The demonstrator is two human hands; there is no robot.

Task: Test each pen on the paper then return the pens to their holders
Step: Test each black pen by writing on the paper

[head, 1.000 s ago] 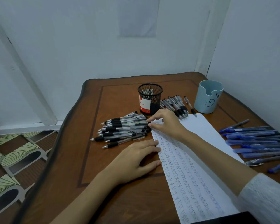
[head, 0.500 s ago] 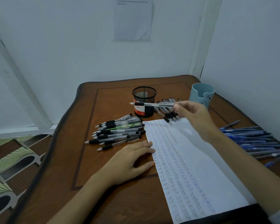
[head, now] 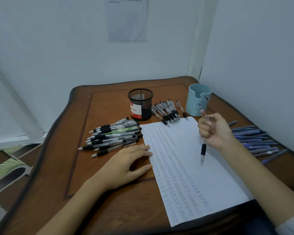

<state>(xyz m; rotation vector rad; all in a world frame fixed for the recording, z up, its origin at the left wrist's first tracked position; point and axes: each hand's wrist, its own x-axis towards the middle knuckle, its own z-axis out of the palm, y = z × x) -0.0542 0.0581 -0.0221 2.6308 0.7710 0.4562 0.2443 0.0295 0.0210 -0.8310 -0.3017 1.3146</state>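
Here, gripped in the curled right hand (head: 214,131): a pen (head: 203,148), long axis near upright, tip pointing down over the paper (head: 210,180); left hand (head: 126,165) flat, fingers relaxed, on the paper's left edge and tabletop (head: 100,197).

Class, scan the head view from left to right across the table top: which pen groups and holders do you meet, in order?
Large pile of black pens → black mesh holder → short row of black pens → blue cup holder → spread of blue pens.

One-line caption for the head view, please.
Right hand holds a black-grip pen tip-down over the paper while the left hand touches its edge.
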